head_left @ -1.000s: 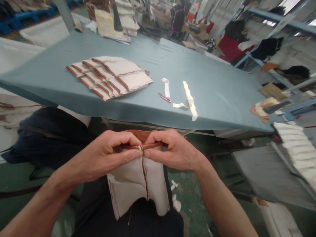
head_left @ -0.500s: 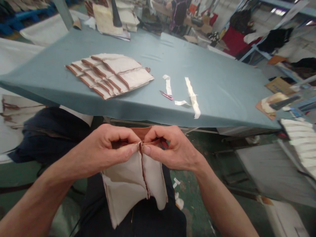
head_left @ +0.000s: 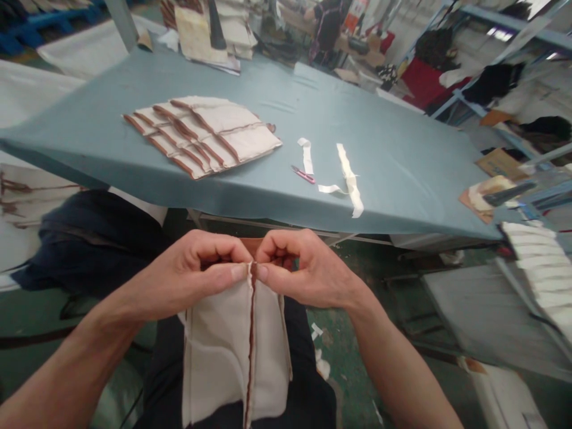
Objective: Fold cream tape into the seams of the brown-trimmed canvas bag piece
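The left hand point(head_left: 203, 271) and the right hand point(head_left: 306, 271) meet, thumbs nearly touching, each pinched on the upper edge of a cream fabric piece with a dark brown centre seam point(head_left: 218, 363). This piece hangs from the fingers in front of the person's dark trousers point(head_left: 315, 381), short of the near edge of a broad desk covered in smooth blue-grey sheeting point(head_left: 415, 173). The seam runs down from between the thumbs, and a strip of orange-brown material point(head_left: 252, 243) shows behind the fingers. On the desk, to the left, lies an overlapping stack of flat cream fabric pieces with brown edges point(head_left: 232, 119). To its right are small thread snips with pink handles point(head_left: 304, 175), just beside a curled white strip point(head_left: 307, 158); farther right lies a long, crinkled off-white strip point(head_left: 350, 182). A dark blue heap of cloth point(head_left: 96, 238) sits left of the person, and white scraps point(head_left: 322, 364) lie on the green floor point(head_left: 353, 357).
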